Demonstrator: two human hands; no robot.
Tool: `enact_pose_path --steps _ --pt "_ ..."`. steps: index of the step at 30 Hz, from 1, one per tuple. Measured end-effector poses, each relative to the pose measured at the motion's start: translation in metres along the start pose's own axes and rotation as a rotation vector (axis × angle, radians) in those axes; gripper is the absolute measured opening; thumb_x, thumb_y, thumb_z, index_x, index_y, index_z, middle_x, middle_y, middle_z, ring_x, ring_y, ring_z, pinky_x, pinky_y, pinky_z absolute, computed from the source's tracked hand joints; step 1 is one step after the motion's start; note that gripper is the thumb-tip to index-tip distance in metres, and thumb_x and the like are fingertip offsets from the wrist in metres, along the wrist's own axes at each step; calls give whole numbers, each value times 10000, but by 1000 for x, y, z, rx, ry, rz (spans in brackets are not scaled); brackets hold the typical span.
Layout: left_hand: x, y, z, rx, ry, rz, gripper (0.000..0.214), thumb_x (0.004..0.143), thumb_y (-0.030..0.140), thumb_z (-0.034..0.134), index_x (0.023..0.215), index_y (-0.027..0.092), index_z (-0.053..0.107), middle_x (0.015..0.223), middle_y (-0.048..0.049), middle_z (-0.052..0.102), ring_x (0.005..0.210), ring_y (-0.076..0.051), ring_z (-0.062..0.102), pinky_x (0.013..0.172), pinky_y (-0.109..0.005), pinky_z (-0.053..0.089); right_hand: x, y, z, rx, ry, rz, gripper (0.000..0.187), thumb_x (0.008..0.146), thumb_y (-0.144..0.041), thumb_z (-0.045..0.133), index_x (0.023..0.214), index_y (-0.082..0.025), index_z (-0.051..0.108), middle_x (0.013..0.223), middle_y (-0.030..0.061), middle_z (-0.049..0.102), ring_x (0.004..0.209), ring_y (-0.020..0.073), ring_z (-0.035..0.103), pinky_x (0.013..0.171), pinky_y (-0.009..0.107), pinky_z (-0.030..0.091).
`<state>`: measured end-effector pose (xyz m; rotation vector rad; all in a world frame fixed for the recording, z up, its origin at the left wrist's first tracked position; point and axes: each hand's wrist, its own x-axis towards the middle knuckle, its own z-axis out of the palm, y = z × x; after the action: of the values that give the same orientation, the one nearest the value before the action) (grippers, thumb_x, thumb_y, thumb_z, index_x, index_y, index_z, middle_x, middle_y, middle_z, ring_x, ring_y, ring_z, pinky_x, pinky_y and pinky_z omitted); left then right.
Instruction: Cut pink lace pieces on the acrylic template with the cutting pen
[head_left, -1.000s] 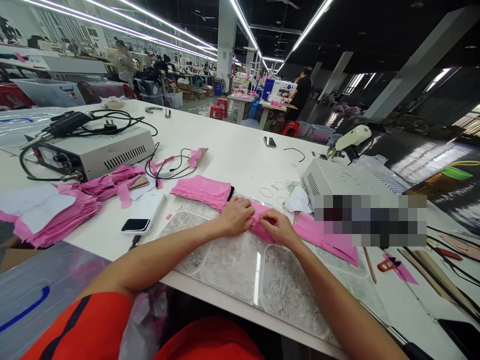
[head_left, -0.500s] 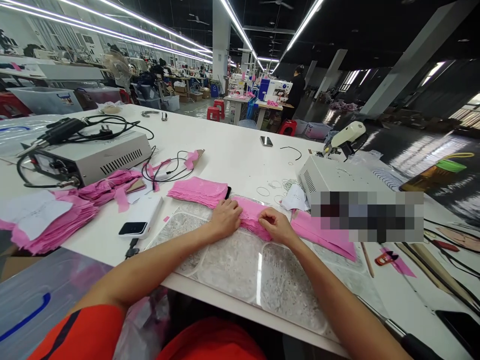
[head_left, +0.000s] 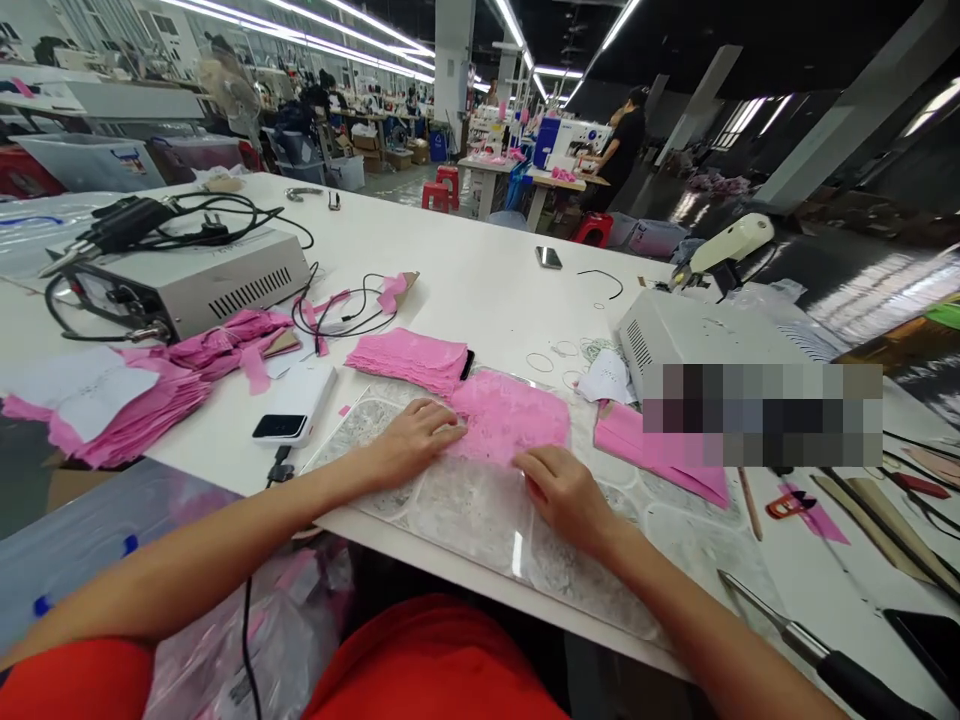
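A pink fabric piece (head_left: 508,417) lies spread flat on a clear divided plastic tray (head_left: 465,510) filled with small pale bits. My left hand (head_left: 411,441) rests on the piece's left edge, fingers stretched out and pressing it down. Just below the piece's near edge, my right hand (head_left: 564,492) has its fingers curled at the fabric's border. A stack of folded pink pieces (head_left: 409,359) sits just beyond the tray. More pink pieces (head_left: 660,452) lie to the right.
A grey machine box (head_left: 191,283) with cables stands at the left, with a pink fabric heap (head_left: 120,415) and a phone (head_left: 279,427) near it. A white machine (head_left: 697,335) is at the right, tools (head_left: 795,500) beyond it. A person (head_left: 622,150) works far off.
The bunched pink piece between my hands has been opened and laid flat on the tray. Both hands moved apart and toward me.
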<state>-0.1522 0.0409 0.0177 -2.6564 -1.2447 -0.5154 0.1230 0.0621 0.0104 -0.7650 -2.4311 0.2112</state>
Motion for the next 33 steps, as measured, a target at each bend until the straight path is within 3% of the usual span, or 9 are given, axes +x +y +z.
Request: enact_pose_path --steps 4,9,13,17,22,33 --pt "-36 6 -8 2 -112 130 342 894 78 477 1197 189 593 1113 -94 658 1055 -197 585 1067 -445 335 -30 -32 2 -75 -122 -131 292 835 -36 422 956 -210 623 845 67 667 750 173 586 675 314 486" --pt "-51 8 -26 -90 -217 95 405 853 78 490 1234 190 571 1291 -121 594 1221 -228 524 1128 -495 241 -35 -48 -14 142 -188 3 236 841 -85 489 969 -225 631 878 65 670 802 163 625 691 290 534" --pt "-48 24 -34 -240 -108 115 345 871 92 433 1156 175 609 1185 -101 650 1135 -193 573 1079 -410 333 -12 -52 -14 320 -206 134 147 851 -146 533 871 -228 653 802 34 661 678 121 604 582 240 499" --pt "-53 44 -24 -258 -12 160 290 916 120 409 1095 154 634 1096 -96 679 1045 -189 602 993 -367 411 15 -58 8 432 -282 186 125 824 -148 551 813 -205 662 736 15 639 606 99 546 544 231 441" --pt "-65 52 -11 -187 -8 129 318 918 119 403 1151 144 618 1127 -109 672 1085 -210 583 999 -392 412 34 -62 28 431 -397 239 85 784 -147 575 769 -192 645 712 10 606 611 103 517 567 242 410" --pt "-69 54 -6 -148 -18 114 323 923 124 412 1161 165 626 1121 -112 674 1110 -208 571 1026 -394 404 42 -59 31 385 -519 231 116 831 -158 523 741 -192 588 722 10 603 660 122 523 619 259 391"
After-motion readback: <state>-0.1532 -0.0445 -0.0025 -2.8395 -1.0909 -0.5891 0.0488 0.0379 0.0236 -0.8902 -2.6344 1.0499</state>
